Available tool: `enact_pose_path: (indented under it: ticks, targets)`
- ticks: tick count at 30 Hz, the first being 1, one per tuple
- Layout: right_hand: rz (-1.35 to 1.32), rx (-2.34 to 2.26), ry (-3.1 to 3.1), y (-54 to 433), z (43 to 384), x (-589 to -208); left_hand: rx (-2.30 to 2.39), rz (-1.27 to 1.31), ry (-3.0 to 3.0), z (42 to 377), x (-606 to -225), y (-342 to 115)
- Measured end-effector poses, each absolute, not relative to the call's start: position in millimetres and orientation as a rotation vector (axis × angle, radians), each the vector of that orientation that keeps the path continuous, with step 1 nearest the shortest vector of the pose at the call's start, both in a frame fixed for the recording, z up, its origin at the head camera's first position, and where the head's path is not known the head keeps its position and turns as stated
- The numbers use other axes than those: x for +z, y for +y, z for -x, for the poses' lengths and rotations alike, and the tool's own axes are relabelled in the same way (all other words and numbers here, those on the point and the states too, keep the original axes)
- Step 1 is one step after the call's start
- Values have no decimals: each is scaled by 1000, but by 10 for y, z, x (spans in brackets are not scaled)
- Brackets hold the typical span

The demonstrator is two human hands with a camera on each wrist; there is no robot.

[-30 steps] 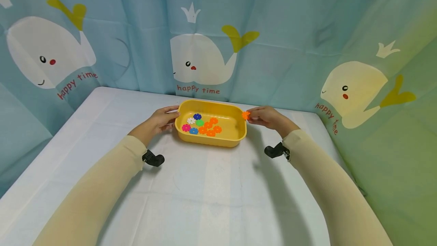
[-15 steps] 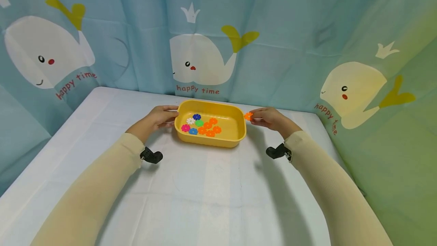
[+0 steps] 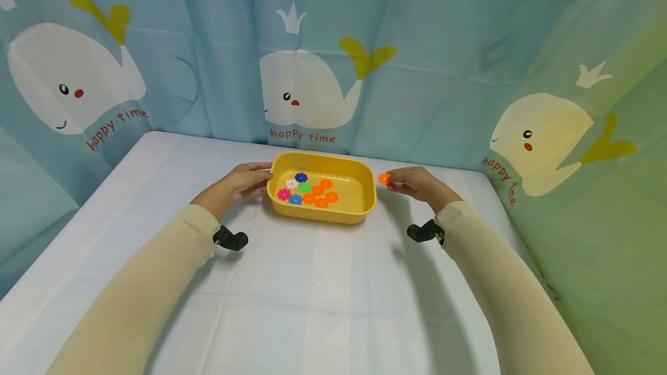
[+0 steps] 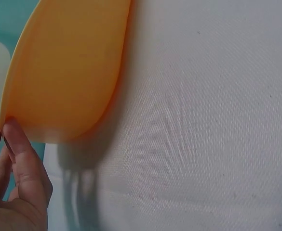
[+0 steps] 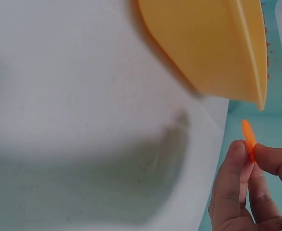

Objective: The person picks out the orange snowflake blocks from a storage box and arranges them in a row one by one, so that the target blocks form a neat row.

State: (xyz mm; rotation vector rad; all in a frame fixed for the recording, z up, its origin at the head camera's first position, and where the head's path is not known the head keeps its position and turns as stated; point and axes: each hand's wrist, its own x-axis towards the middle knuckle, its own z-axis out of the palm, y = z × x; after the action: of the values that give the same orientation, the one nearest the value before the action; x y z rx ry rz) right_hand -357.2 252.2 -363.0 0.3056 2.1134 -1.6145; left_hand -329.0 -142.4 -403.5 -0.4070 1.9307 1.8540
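Note:
A yellow plastic basin point(image 3: 354, 187) sits toward the back of the table. Inside it several small notched flower-shaped discs lie in its left and middle part: orange discs point(image 3: 318, 191), a pink disc point(image 3: 283, 194), a white disc point(image 3: 291, 184), a green disc point(image 3: 304, 187) and blue ones. My left hand point(image 3: 238, 184) pinches the basin's left rim between thumb and finger, as the left wrist view shows. Just off the basin's right end, my right hand point(image 3: 421, 183) pinches an orange flower-shaped disc point(image 5: 248, 136) between thumb and fingertip, seen edge-on in the right wrist view.
A white cloth covers the table point(image 3: 323, 294). Behind it and to both sides hangs a blue-green curtain point(image 3: 438, 28) printed with whales. Black wrist camera mounts point(image 3: 231, 238) sit at both cuffs.
My right hand has drawn the orange disc slightly rightward, from over the basin's right rim to just outside it. My left hand and the basin have hardly moved.

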Motion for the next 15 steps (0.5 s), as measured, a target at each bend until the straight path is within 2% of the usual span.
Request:
enact_pose_path:
  ticks: [15]
  targets:
    - [-358, -1628, 2111, 2608, 3584, -3767, 1869, 422, 1895, 3287, -4038, -1411]
